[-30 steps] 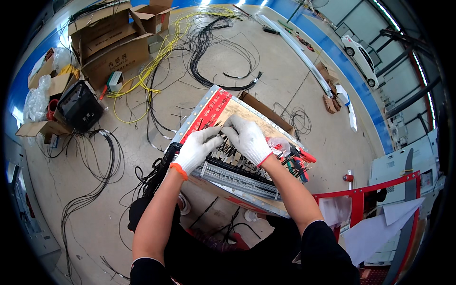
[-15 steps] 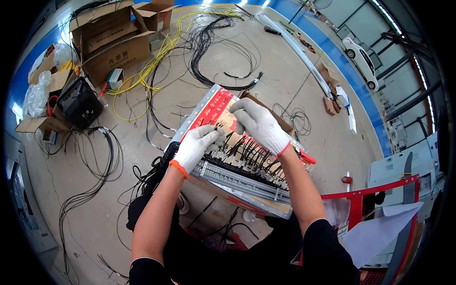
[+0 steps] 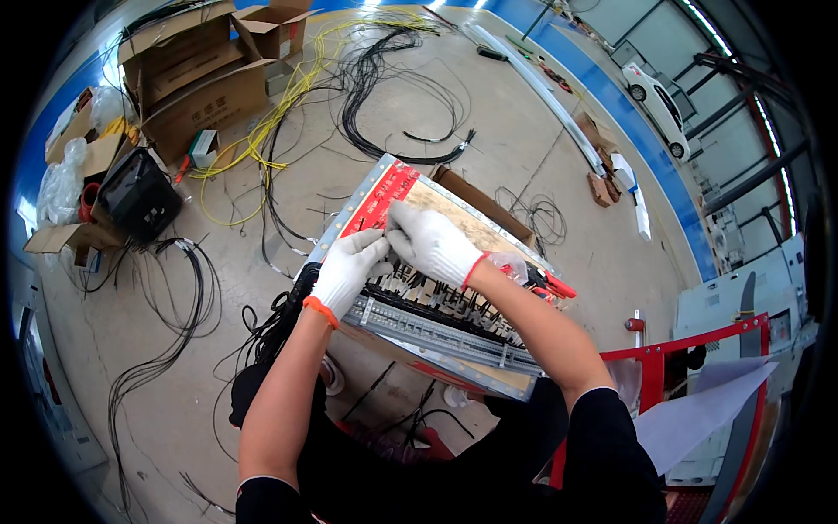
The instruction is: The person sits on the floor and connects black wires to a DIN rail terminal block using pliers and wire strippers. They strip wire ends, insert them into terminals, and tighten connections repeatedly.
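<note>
My left hand [image 3: 347, 269], in a white knit glove with an orange cuff, is closed in a pinch. Thin dark wire tips [image 3: 363, 224] show beside its fingers. My right hand [image 3: 429, 246], gloved in white with a red cuff, has its fingertips pinched close against the left ones; whatever they hold is too small to make out. Both hands are above a metal-framed panel [image 3: 476, 214] with a wooden-looking surface and a red printed strip. Below them runs a row of short black wires [image 3: 454, 297] with pale ends, along a grey terminal rail [image 3: 428, 327].
Red-handled pliers [image 3: 557, 285] and a clear plastic bag [image 3: 508, 265] lie at the panel's right. A black cable bundle [image 3: 292, 306] hangs off its left side. Cardboard boxes [image 3: 205, 109], yellow cables [image 3: 262, 144] and black cables [image 3: 349, 122] lie on the floor beyond. A red frame [image 3: 650, 384] stands at right.
My right hand has come left and down, from apart with loosely curled fingers to a pinch at the left fingertips. My left hand has barely shifted.
</note>
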Available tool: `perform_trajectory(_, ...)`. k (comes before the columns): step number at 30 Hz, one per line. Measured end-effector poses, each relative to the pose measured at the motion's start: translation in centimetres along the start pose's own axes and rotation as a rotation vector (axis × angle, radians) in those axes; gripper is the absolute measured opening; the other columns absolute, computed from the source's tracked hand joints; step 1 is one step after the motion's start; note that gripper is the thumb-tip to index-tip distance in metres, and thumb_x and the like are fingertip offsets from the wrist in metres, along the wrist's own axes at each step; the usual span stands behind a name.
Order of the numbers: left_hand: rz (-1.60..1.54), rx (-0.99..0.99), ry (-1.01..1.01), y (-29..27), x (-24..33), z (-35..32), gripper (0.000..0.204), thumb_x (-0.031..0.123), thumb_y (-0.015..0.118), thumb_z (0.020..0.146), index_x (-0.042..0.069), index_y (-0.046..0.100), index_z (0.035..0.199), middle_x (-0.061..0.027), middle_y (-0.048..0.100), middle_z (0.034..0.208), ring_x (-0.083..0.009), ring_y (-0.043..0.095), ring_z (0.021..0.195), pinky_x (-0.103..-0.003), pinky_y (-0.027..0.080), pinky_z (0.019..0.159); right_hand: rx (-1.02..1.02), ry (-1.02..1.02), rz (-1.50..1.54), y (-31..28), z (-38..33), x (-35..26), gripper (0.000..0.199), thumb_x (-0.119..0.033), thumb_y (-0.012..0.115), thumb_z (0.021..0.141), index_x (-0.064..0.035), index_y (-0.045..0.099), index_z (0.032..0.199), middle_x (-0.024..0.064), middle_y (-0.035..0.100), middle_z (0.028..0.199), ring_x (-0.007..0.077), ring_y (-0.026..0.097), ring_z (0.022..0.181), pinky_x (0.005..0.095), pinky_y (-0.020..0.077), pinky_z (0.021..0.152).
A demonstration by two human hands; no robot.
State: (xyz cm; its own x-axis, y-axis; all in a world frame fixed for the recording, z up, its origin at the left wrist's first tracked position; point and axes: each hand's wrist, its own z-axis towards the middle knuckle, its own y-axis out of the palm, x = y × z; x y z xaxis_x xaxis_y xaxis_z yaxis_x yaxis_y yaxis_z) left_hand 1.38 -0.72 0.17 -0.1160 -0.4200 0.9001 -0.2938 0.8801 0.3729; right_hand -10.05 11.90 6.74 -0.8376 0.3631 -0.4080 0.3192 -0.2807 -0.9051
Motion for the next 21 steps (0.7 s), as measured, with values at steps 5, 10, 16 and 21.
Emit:
perform_trajectory(5, 0.049, 0.035, 0.001, 0.5, 0.1, 0.0, 0.036, 0.019, 0.059, 0.100, -0.003, 0.062, 0.128, -0.0035, 0.071, 0.105, -0.0076, 0.065, 0.087, -0.022, 0.052, 0.079, 0.009, -0.010, -0.035, -0.2, -0.1, -0.9, 0.019, -0.020, 0.050, 0.095, -0.0018, 0.051, 0.101, 0.0251, 0.062, 0.071, 0.0468, 0.062, 0.069, 0.0553, 0.0479, 0.060)
perform_trajectory(10, 0.152, 0.070, 0.002, 0.3, -0.1, 0.2, 0.028, 0.025, 0.059, 0.102, 0.004, 0.068, 0.118, 0.0020, 0.069, 0.095, -0.0052, 0.062, 0.076, -0.021, 0.050, 0.072, -0.144, 0.142, -0.221, -0.3, 0.0, -1.6, 0.026, -0.024, 0.051, 0.096, -0.0003, 0.051, 0.107, 0.0254, 0.067, 0.081, 0.0452, 0.067, 0.079, 0.0536, 0.0511, 0.065)
perform_trajectory(16, 0.024, -0.008, 0.028, -0.2, -0.5, 0.6, 0.019, 0.020, 0.058, 0.102, 0.003, 0.067, 0.104, 0.0011, 0.063, 0.085, -0.0071, 0.060, 0.076, -0.022, 0.049, 0.071, -0.165, -0.005, 0.070, -3.1, 0.1, 1.4, 0.028, -0.017, 0.055, 0.097, -0.0108, 0.054, 0.124, 0.0235, 0.067, 0.086, 0.0419, 0.066, 0.081, 0.0491, 0.0514, 0.071)
perform_trajectory(21, 0.101, -0.027, -0.010, 0.1, -0.3, 0.7, 0.019, 0.020, 0.056, 0.102, 0.004, 0.066, 0.103, 0.0023, 0.061, 0.083, -0.0071, 0.057, 0.076, -0.023, 0.047, 0.071, -0.230, -0.203, -0.043, -2.9, 0.6, 2.2, 0.020, -0.012, 0.055, 0.096, -0.0187, 0.059, 0.115, 0.0158, 0.066, 0.082, 0.0371, 0.065, 0.074, 0.0456, 0.0497, 0.064)
